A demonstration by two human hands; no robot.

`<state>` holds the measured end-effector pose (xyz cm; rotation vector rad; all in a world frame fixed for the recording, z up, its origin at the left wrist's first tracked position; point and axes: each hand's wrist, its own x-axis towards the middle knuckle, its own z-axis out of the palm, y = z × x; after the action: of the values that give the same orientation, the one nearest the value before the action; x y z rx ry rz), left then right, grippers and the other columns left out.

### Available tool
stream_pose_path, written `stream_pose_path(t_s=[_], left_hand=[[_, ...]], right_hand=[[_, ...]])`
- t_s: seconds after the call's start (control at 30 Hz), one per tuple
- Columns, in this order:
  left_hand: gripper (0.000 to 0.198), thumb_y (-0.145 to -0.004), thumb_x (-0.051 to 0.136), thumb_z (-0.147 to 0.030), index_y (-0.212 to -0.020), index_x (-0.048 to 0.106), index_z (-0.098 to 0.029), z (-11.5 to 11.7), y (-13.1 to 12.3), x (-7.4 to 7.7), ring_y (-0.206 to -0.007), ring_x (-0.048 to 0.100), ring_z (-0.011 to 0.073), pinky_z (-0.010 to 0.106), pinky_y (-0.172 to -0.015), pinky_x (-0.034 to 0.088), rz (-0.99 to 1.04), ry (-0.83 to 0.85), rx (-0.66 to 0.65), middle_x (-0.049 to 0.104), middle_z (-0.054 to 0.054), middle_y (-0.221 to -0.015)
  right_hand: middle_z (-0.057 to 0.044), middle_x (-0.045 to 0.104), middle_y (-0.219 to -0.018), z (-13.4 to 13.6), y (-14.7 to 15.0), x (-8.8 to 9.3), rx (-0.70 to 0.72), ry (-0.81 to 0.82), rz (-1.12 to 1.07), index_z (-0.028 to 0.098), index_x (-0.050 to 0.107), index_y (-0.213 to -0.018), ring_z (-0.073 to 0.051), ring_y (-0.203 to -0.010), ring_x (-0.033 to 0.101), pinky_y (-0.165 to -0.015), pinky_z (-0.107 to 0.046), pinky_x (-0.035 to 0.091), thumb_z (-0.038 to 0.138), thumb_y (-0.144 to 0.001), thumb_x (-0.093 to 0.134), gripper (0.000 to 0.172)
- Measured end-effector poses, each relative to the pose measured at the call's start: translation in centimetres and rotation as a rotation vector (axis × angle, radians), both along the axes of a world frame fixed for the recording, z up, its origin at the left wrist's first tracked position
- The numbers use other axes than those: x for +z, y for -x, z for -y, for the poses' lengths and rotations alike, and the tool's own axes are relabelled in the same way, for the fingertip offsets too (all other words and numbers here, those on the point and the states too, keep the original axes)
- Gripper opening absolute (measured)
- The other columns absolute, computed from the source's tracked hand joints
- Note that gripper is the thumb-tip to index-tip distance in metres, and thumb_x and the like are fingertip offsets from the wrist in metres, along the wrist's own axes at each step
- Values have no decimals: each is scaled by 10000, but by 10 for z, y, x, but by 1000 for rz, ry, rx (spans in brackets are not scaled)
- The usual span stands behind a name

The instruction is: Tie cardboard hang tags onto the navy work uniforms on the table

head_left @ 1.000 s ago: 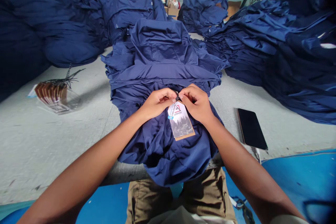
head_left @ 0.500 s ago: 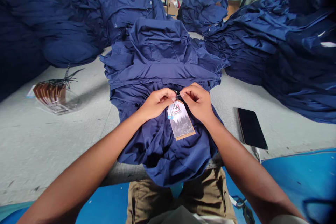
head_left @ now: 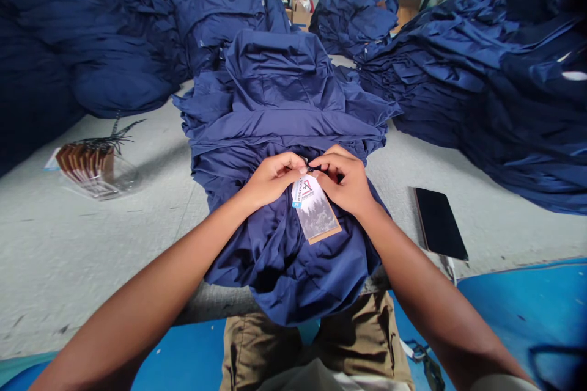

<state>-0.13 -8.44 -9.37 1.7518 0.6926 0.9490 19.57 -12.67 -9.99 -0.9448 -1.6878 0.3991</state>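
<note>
A navy blue garment point(head_left: 284, 125) lies spread before me, its lower folds hanging over the table's front edge. On it rests a paper hang tag point(head_left: 317, 217) with a forest picture, a small blue-and-white label and a brown card behind. My left hand point(head_left: 277, 176) pinches the dark tag string point(head_left: 310, 168) at the tag's top. My right hand point(head_left: 343, 177) is closed at the same spot, thumb over the tag's upper edge and index finger at the string. The fingers partly hide the string and how it joins the garment.
A bundle of brown tags point(head_left: 89, 162) with black strings sits in clear plastic on the left of the grey table point(head_left: 151, 220). A black phone point(head_left: 440, 223) with a white cable lies at the right. Heaps of navy garments point(head_left: 440, 67) line the back and both sides.
My right thumb has slid down onto the tag's top edge, and the right fingers have opened out slightly. The left hand stays nearly still at the string.
</note>
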Motion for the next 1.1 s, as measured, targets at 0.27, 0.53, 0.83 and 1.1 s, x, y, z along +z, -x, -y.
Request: stream_pose_path(t_s=[0.27, 0.53, 0.83, 1.1], left_hand=[[233, -863, 749, -383, -847, 689, -158, 1, 0, 2, -762, 594, 142, 265, -729, 461, 14, 27, 26, 664, 17, -813], [244, -866, 756, -392, -833, 719, -153, 1, -1, 0, -768, 620, 149, 261, -712, 471, 15, 27, 39, 694, 32, -819], [262, -839, 795, -411, -811, 759, -153, 5, -2, 6, -741, 620, 146, 262, -703, 482, 40, 64, 35, 707, 34, -798], [276, -845, 791, -425, -835, 760, -151, 2, 0, 3, -734, 620, 151, 266, -706, 488, 22, 50, 4, 704, 34, -788]], right_hand=[[13, 604, -805, 1, 4, -2, -47, -20, 68, 218, 724, -894, -83, -524, 444, -553, -273, 422, 195, -840, 702, 62], [-11, 674, -885, 4, 7, -3, -38, -134, 112, 253, 732, -1047, -136, -682, 604, -716, -307, 542, 186, -892, 669, 180], [-16, 693, -852, 4, 7, -3, -26, -172, 105, 254, 709, -995, -163, -737, 639, -735, -335, 561, 173, -901, 647, 139], [4, 656, -799, 2, 6, -5, -55, -154, 145, 254, 613, -887, -160, -712, 629, -723, -324, 557, 170, -852, 617, 92]])
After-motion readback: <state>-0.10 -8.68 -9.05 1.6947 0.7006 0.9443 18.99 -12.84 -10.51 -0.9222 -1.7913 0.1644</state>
